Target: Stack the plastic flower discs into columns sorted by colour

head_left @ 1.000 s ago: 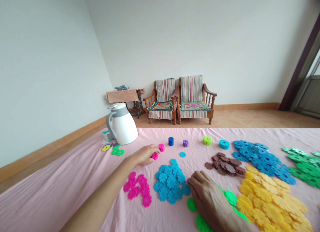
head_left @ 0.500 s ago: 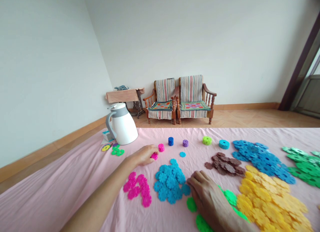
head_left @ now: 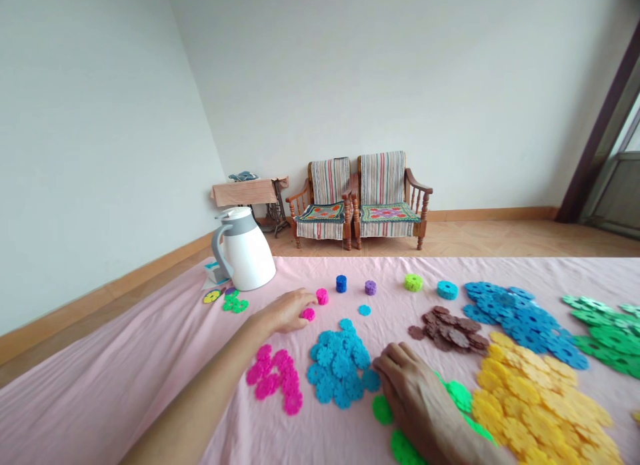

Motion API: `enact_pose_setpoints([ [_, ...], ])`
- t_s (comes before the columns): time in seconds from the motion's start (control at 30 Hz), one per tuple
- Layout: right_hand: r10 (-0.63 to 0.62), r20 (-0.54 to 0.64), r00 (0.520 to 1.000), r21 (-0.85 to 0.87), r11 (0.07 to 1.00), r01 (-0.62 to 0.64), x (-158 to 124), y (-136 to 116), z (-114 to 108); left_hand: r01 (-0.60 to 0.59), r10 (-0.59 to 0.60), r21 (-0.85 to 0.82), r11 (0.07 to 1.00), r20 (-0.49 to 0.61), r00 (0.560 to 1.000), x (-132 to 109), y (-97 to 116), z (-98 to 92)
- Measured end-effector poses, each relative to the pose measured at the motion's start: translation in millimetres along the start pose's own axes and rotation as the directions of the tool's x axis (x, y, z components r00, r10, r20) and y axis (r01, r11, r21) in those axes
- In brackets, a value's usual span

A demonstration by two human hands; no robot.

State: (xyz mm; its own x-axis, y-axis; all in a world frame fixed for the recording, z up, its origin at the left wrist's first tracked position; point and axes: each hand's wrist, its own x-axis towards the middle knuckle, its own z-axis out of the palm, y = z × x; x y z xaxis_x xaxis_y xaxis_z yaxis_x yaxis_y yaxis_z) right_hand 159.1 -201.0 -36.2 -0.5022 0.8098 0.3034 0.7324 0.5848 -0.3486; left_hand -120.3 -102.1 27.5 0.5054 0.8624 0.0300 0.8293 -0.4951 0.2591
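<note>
My left hand [head_left: 287,310] reaches to the middle of the cloth, thumb and fingers apart around a small pink flower-shaped disc [head_left: 309,314] lying on the cloth. Its fingertips come close to a short stack of pink discs [head_left: 321,296]. Loose pink discs [head_left: 275,375] lie below that forearm. My right hand [head_left: 407,378] rests palm down with curled fingers at the right edge of a pile of light-blue discs [head_left: 340,361]. One blue disc [head_left: 371,379] is by its fingertips; what they hold, if anything, is hidden. Bright green discs [head_left: 407,446] show partly under this hand.
Small stacks in dark blue [head_left: 341,283], purple [head_left: 371,287], lime [head_left: 413,282] and turquoise [head_left: 447,290] form a row. Brown [head_left: 453,331], blue [head_left: 520,318], yellow [head_left: 540,398] and green [head_left: 610,331] piles spread rightward. A white jug [head_left: 250,255] stands at left.
The fingers of my left hand have drawn back slightly from the pink disc, which now shows more fully. My right hand has stayed in place.
</note>
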Motion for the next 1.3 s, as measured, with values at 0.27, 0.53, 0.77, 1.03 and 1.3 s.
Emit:
enact_pose_setpoints([
  [0.27, -0.016, -0.02, 1.0, 0.001, 1.0, 0.016, 1, 1, 3, 0.175, -0.183, 0.096, 0.98, 0.093, 0.979, -63, -14, -10.3],
  [0.53, -0.018, -0.019, 1.0, 0.018, 1.0, 0.019, 0, 4, 5, 0.273, -0.283, 0.099, 0.957, 0.094, 0.955, -100, -20, -8.7],
  [0.77, -0.02, -0.019, 1.0, 0.025, 0.999, 0.021, 0, 3, 3, 0.319, -0.33, 0.156, 0.935, 0.051, 0.943, -101, -10, -0.5],
  [1.03, -0.022, -0.019, 1.0, 0.036, 0.999, 0.022, 0, 3, 4, 0.311, -0.315, 0.1, 0.945, 0.022, 0.949, -99, -26, 5.2],
  [1.3, -0.021, -0.023, 1.0, 0.033, 0.999, 0.022, 0, 4, 5, 0.297, -0.303, -0.124, 0.947, -0.033, 0.952, -84, -31, 12.0],
])
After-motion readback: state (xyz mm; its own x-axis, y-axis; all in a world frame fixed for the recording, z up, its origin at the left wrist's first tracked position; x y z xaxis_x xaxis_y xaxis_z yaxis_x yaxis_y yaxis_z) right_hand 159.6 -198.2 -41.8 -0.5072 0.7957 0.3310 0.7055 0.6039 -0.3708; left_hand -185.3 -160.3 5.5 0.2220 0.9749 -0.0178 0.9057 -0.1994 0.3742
